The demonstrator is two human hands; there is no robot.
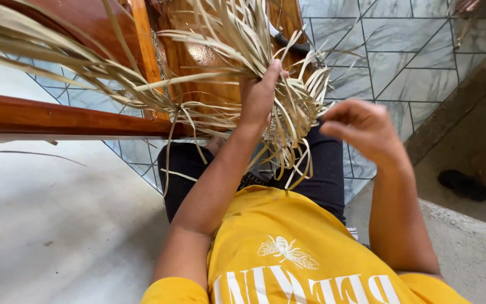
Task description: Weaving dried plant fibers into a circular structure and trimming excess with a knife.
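Far left, strips: a long sheaf of pale dried palm-leaf strips (pixel 57 56) fans out from the upper left corner toward the centre, loose and unwoven along its whole visible length.
Left, woodwork: a polished reddish wooden rail (pixel 57 118) runs across beneath the strips; a wooden upright (pixel 144 50) rises behind them. Whether this is a chair, bench or frame cannot be told.
Near left, floor: grey concrete floor (pixel 46 225), with one stray strip lying on it.
Centre, left hand: the left hand (pixel 259 95) is closed around the gathered strips where they converge, thumb pointing upward, holding the bunch above the lap.
Centre, woven piece: a small plaited section (pixel 279 132) shows just below and right of the left hand, with many free ends (pixel 305 95) splaying out around it.
Centre right, right hand: the right hand (pixel 364 126) hovers just beside the free ends, fingers curled and partly open; it appears to hold nothing, though a thin strip pinched there cannot be ruled out.
Near centre, person: yellow shirt (pixel 299 253) and dark trousers (pixel 327 169), seated.
Far right, floor: patterned tiled floor (pixel 412 67); a dark sandal (pixel 462 184) lies well apart.
Progress, as judged: only a small patch is plaited; most strips remain loose, so the bulk of the weaving seems left to do.
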